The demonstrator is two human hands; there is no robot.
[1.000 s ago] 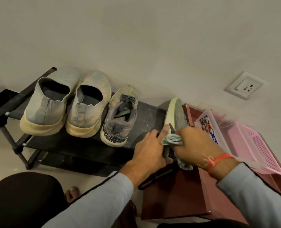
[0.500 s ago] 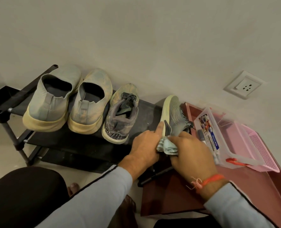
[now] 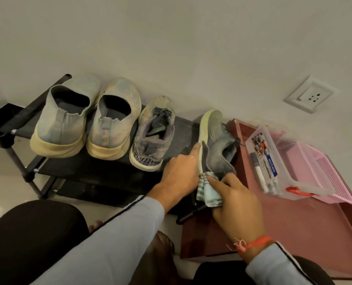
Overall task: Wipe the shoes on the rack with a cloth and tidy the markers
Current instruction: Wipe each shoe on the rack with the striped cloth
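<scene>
Grey shoe point(image 3: 216, 145) is tipped on its side at the rack's point(image 3: 88, 171) end, sole edge braced by the left hand point(image 3: 179, 173), fingers curled against it, judged to steady it for wiping. Checked cloth point(image 3: 209, 191) is bunched in the right hand point(image 3: 236, 204), its grip closed round the cloth and pressed to the heel. Three shoes stand beyond the left hand's grip. Markers point(image 3: 261, 177) lie in the clear box point(image 3: 284, 161), beyond the right hand's grip, untouched
</scene>
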